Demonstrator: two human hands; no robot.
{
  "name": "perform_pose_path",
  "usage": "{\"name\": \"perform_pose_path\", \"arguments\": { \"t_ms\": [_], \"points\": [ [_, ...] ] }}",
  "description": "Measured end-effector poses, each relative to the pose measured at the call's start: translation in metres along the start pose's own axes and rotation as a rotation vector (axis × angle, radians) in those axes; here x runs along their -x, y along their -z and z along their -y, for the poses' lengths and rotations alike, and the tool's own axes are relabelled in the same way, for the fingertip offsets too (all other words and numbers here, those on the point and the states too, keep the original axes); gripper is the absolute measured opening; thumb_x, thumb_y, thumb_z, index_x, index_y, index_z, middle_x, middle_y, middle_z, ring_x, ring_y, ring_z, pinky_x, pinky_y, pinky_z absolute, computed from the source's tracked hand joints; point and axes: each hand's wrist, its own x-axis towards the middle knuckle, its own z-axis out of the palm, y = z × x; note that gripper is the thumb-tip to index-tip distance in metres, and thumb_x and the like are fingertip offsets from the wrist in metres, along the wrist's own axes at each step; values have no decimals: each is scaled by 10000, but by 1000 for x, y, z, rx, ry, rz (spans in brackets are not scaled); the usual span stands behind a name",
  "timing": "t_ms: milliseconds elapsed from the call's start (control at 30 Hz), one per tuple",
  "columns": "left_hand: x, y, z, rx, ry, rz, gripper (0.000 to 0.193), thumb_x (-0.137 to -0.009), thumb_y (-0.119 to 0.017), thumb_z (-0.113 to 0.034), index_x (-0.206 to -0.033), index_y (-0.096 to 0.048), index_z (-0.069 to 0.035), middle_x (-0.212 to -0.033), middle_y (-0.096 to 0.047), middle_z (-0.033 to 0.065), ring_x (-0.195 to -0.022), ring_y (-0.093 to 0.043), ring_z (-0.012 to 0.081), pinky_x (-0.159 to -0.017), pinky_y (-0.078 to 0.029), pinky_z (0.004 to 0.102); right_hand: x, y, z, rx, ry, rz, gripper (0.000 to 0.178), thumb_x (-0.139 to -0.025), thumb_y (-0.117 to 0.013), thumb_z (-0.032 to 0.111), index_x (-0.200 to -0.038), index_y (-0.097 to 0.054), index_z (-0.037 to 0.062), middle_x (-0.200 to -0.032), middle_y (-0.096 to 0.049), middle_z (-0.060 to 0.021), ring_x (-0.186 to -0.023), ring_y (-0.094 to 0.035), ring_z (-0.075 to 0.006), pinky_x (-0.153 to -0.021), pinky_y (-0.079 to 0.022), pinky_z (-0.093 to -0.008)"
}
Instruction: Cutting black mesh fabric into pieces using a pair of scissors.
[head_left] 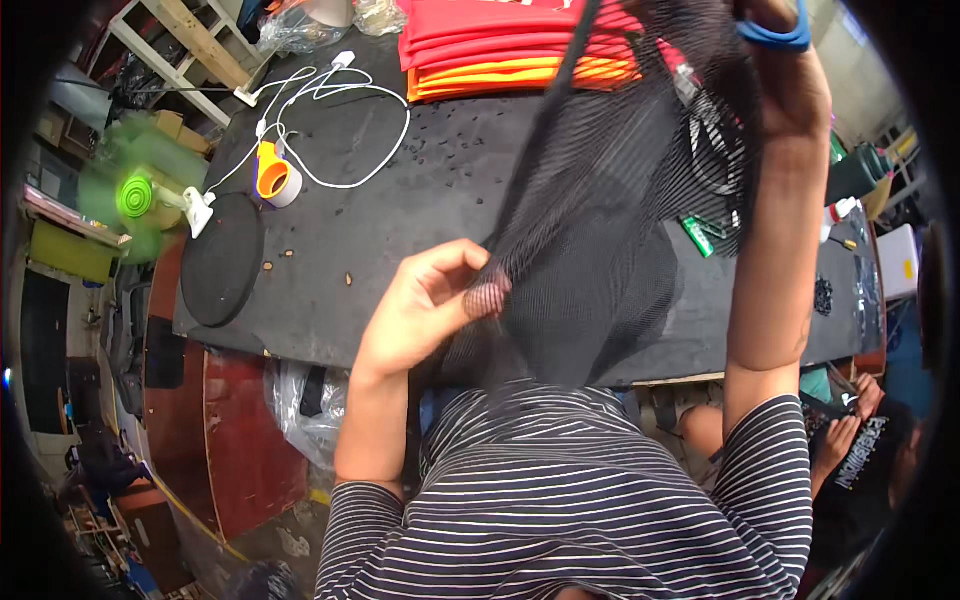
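Note:
A sheet of sheer black mesh fabric (600, 180) is stretched up in front of me, its lower part draped over the table edge and my lap. My left hand (425, 305) pinches its left edge between thumb and fingers, and the mesh partly covers the fingertips. Raised at the upper right, my right hand (785, 75) grips the upper part of the mesh, its fingers partly cut off by the picture's edge. A blue loop (778, 38) lies across that hand; whether it is a band or a tool's handle I cannot make out.
On the black table (330, 240) lie folded red and orange cloths (500, 55), a white cable (400, 150), an orange-and-white cup-shaped holder (277, 184), a round black disc (222, 260) and dark scraps. A green fan (135, 197) stands left. Another person (860, 450) sits at right.

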Motion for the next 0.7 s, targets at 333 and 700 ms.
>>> {"name": "perform_pose_path", "arguments": {
  "t_ms": [333,700],
  "points": [
    [10,-4,15,-1097,-380,-570,157,-736,-623,15,-885,-577,0,-803,-586,106,-735,-593,193,-673,-483,270,36,87,5,502,-351,14,290,-668,-705,100,-905,-542,69,-728,-543,8,-641,-507,-95,-557,-387,-212],
    [32,-5,-8,-118,193,-145,144,-846,-564,-99,-945,-588,2,-735,-562,-21,-563,-451,-3,-500,-356,146,67,101,-15,544,-412,-78,365,-590,-704,55,-898,-509,58,-780,-504,-3,-695,-492,-106,-653,-374,-220]
  ]
}}
